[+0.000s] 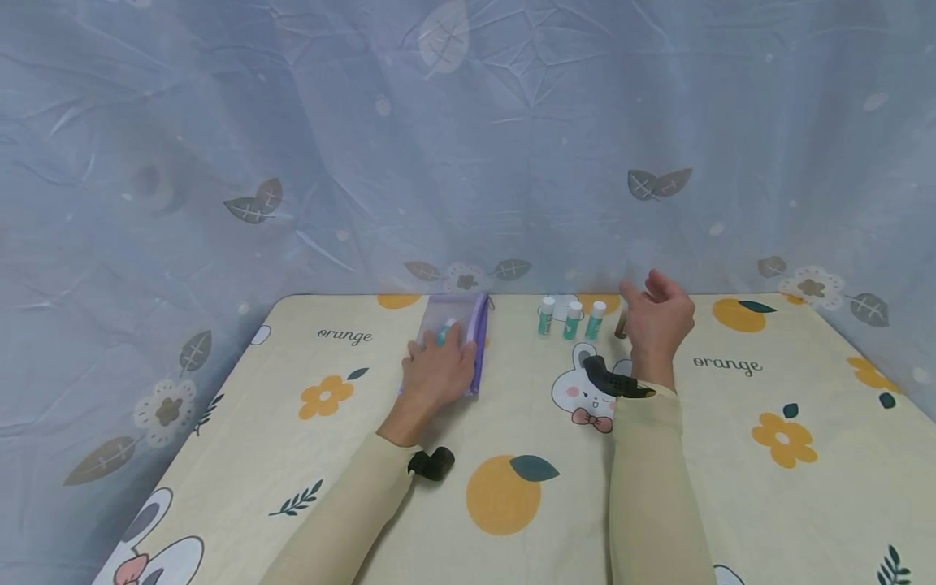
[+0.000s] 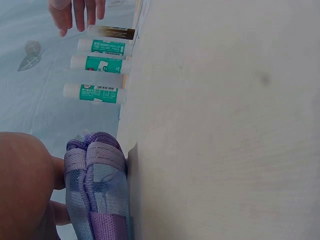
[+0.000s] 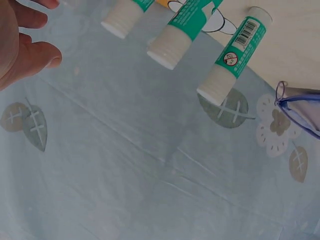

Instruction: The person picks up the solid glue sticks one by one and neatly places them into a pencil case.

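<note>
My left hand rests on a mesh zip pouch with purple trim, its fingers spread over the top. Through the mesh, just beyond those fingertips, a white and green item shows in part. To the right stand three glue sticks with white caps and green labels: the left one, the middle one and the right one. Beside them is a brown-based tube, partly hidden in the head view by my right hand. That hand is raised next to it, fingers loosely bent, holding nothing.
A yellowish cloth printed with oranges, flowers and rabbits covers the table. Directly behind the glue sticks and pouch, a pale blue curtain hangs along the far edge. Dark straps sit on both wrists.
</note>
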### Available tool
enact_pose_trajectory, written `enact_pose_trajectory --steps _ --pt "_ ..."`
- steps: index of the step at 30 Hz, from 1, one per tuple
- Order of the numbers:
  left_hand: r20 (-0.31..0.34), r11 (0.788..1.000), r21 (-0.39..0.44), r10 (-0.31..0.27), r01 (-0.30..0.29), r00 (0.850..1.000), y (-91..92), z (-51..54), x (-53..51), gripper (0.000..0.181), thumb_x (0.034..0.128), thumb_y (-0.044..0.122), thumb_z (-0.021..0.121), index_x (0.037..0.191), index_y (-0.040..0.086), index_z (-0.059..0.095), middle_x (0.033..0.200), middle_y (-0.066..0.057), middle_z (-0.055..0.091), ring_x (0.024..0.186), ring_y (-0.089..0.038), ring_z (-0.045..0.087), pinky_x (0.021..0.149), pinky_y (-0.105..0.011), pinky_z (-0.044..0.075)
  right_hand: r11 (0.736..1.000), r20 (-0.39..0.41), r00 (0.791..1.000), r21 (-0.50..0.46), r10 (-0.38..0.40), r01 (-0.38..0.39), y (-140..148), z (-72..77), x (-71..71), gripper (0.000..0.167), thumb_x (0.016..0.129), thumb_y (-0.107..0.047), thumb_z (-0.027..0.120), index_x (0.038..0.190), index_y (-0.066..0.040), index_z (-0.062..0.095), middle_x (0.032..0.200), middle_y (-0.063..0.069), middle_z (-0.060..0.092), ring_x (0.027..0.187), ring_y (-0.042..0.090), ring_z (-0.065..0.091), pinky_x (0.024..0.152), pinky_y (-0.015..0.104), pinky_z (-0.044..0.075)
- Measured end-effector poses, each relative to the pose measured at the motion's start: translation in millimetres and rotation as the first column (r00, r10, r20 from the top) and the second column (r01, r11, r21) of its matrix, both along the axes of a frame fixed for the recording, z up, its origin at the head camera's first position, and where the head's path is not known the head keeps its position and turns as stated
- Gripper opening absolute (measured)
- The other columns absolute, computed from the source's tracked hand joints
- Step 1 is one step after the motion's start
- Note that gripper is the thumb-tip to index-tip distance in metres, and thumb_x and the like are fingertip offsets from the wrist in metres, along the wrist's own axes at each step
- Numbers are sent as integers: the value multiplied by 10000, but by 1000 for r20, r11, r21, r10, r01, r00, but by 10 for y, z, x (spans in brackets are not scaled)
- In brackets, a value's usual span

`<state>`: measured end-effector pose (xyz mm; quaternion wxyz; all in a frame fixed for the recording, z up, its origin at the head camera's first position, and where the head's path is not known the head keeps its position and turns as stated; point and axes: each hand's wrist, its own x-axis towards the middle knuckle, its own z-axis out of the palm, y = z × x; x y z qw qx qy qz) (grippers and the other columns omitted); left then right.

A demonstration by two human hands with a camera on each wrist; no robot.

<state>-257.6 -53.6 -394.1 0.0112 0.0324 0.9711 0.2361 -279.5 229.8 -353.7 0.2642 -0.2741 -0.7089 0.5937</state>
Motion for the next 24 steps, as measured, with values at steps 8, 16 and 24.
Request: enact_pose_trajectory --steps 8,16,24 --pt "3 1000 -1 5 -5 1000 5 12 18 631 1118 488 338 1660 165 358 1573 -306 437 1321 -536 461 1101 -685 392 1000 36 999 17 6 -7 9 -76 -24 569 1002 -321 736 1538 -217 573 1583 12 580 1438 190 569 1179 361 470" --pt "-10 1000 3 -7 7 1000 9 6 15 630 1117 487 335 1657 163 358 1545 -309 452 1296 -534 465 1083 -680 397 1000 81 997 -4 13 -13 20 -143 -49 560 1023 -334 707 1551 -226 555 1615 13 547 1474 196 536 1201 367 450" --pt "-11 1000 -6 -8 8 1000 -6 -8 7 617 1119 479 323 1652 171 362 1516 -311 466 1277 -533 469 1069 -675 403 999 130 991 -23 25 -23 30 -215 -61 562 1040 -323 671 1573 -218 527 1655 6 497 1523 207 472 1196 378 461"
